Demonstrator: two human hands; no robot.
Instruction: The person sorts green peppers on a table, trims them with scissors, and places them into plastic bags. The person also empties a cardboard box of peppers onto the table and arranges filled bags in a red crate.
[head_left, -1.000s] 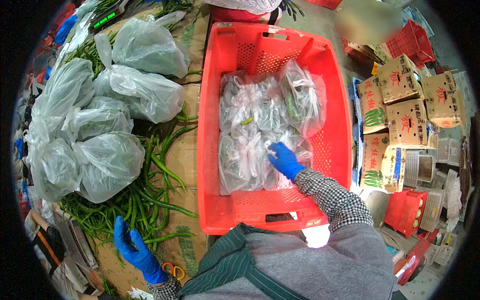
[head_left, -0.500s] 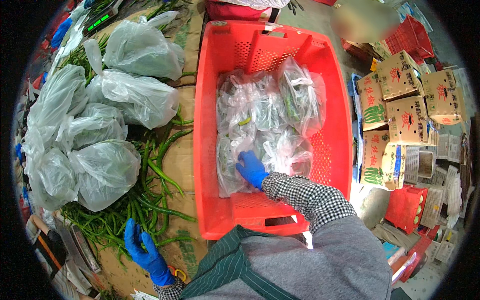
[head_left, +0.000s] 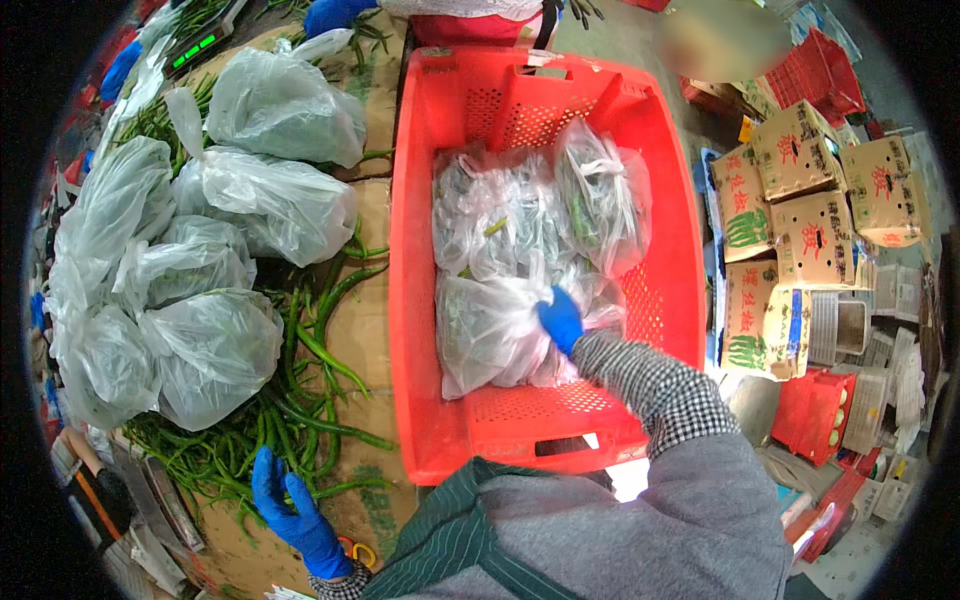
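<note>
My right hand [head_left: 562, 320], in a blue glove, is closed on the gathered top of a clear plastic bag [head_left: 485, 335] inside the red crate [head_left: 545, 435]. The bag lies in the near part of the crate, its film pulled toward my fingers. Behind it sit other filled bags, one of them a tied bag [head_left: 600, 200] with green contents showing through. Over the near edge of a heap of long green peppers [head_left: 265, 430], my left hand [head_left: 298, 520] is open in its blue glove, fingers apart and holding nothing.
Several filled plastic bags [head_left: 260, 195] rest left of the crate on cardboard. A scale [head_left: 195, 50] with a green display stands far left. Another person's blue-gloved hand [head_left: 335, 14] shows at the top. Stacked cartons [head_left: 800, 235] stand to the right; yellow-handled scissors [head_left: 362, 553] lie near my left wrist.
My right hand has moved right and now grips the bag's top, drawing its film across the neighbouring bag. A co-worker's gloved hand has come in at the top. My left hand has barely moved.
</note>
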